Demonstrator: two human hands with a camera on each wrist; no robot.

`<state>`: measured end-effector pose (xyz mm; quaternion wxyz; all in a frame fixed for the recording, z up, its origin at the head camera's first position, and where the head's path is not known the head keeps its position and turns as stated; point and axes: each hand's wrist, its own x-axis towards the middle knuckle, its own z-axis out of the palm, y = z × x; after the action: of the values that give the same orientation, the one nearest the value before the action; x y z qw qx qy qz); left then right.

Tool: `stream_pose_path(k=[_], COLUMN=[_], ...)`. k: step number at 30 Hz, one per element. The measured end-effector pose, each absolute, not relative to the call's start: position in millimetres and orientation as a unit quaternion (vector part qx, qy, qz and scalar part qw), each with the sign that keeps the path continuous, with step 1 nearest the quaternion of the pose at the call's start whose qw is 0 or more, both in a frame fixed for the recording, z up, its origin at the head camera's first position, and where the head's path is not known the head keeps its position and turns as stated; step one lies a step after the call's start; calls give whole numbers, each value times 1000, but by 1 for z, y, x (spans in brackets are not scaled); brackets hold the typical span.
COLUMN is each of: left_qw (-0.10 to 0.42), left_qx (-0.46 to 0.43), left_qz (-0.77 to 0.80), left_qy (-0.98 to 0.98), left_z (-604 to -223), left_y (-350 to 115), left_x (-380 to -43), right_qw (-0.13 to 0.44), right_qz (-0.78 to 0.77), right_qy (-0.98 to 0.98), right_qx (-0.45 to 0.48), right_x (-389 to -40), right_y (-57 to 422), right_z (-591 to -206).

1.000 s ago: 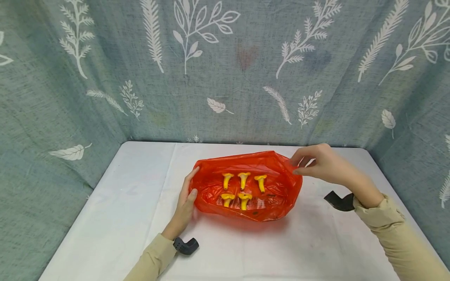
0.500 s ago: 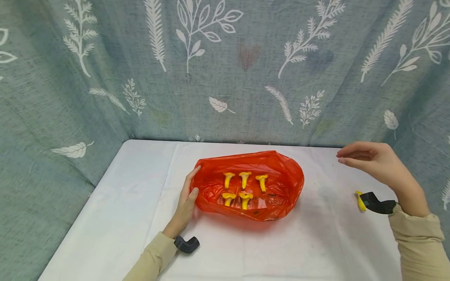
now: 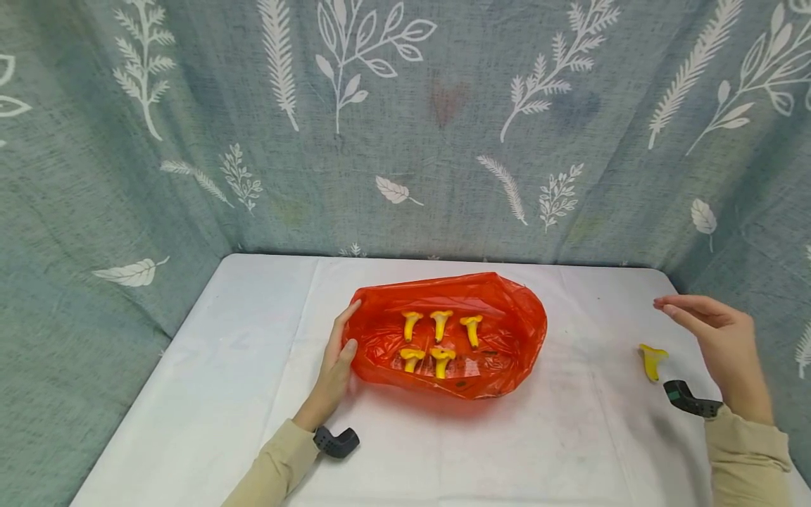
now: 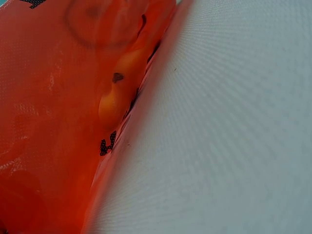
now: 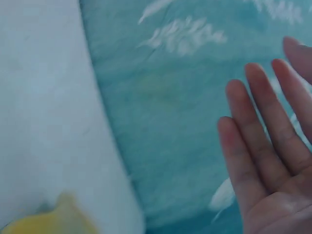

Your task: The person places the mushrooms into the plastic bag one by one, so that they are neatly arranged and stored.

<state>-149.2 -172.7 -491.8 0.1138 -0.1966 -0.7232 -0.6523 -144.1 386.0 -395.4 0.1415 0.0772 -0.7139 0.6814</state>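
A red plastic bag (image 3: 516,352) lies with its mouth spread wide on the table. Several yellow chanterelle mushrooms (image 3: 441,320) lie inside it in two rows. My left hand (image 3: 332,366) holds the bag's left side, thumb at the near rim and fingers along the outside. In the left wrist view, the bag's wall (image 4: 44,97) fills the left, with a mushroom (image 4: 112,105) showing dimly through it. My right hand (image 3: 728,338) is in the air at the right, fingers extended, holding nothing. Below its fingertips a single chanterelle (image 3: 652,362) lies on the table.
A white cloth (image 3: 209,394) covers the table. Behind and at both sides hangs a grey-green curtain (image 3: 405,176) with white leaf patterns. Each wrist carries a black camera mount, one at the left (image 3: 336,442) and one at the right (image 3: 692,399).
My right hand has left the bag's right rim and moved right, then lower. The lone chanterelle, first hidden by the arm, now shows fully. My left hand and the bag stay put.
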Motion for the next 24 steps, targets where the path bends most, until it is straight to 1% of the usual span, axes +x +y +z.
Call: stream_pose_path(k=[4, 9, 14, 19, 24], left_qw=[111, 106, 96, 92, 95], left_qx=[-194, -190, -192, -195, -193], left_qz=[-653, -656, -663, -662, -657], left_qy=[-723, -723, -717, -717, -723], left_z=[-492, -492, -491, -493, -493], left_y=[-173, -174, -173, -173, -174], left_x=[-150, -149, -148, -150, -150], right_qw=[150, 128, 94, 43, 10], right_qz=[716, 718, 692, 647, 645], right_qy=[-677, -683, -716, -759, -763], right_qx=[83, 36, -15, -52, -40], right_x=[-146, -144, -139, -136, -134], right_y=[398, 410, 420, 428, 431], right_z=[-422, -447, -467, -479, -485])
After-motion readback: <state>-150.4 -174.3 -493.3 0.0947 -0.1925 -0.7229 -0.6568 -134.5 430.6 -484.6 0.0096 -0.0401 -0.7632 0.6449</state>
